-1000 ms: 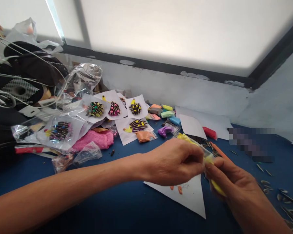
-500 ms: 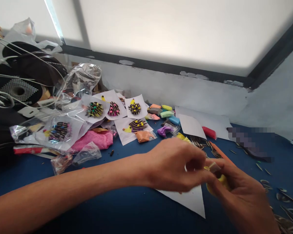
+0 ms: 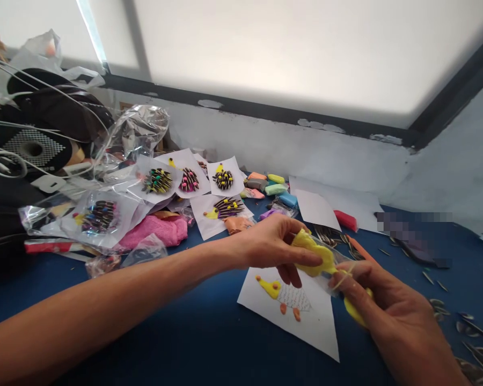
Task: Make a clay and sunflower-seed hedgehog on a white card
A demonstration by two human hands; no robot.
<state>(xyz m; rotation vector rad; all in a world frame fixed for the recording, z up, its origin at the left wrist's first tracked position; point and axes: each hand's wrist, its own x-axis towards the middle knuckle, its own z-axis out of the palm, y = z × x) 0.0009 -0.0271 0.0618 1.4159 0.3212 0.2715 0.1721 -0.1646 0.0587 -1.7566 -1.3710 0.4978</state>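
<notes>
Yellow modelling clay (image 3: 314, 254), partly in a clear plastic wrapper, stretches between my two hands. My left hand (image 3: 271, 247) grips its thicker left part, thumb on top. A thin yellow strand runs from there to my right hand (image 3: 386, 305), whose thumb and finger pinch the strand and the wrapper. Another yellow clay lump (image 3: 357, 310) shows under my right thumb. Below the hands lies a white sheet with a hedgehog picture (image 3: 293, 297): yellow clay head, orange clay feet, pencil-marked body. My left fingers hang over its top edge.
Behind are sheets with finished seed hedgehogs (image 3: 227, 207), several coloured clay packs (image 3: 276, 188), a pink cloth (image 3: 153, 231) and plastic bags. Sunflower seeds (image 3: 473, 321) lie scattered at right near an orange stick-like thing (image 3: 363, 250). A black speaker-like box and cables stand at left.
My left hand has moved up and left from my right hand, and the yellow clay now shows drawn out between them. The hedgehog picture is uncovered below.
</notes>
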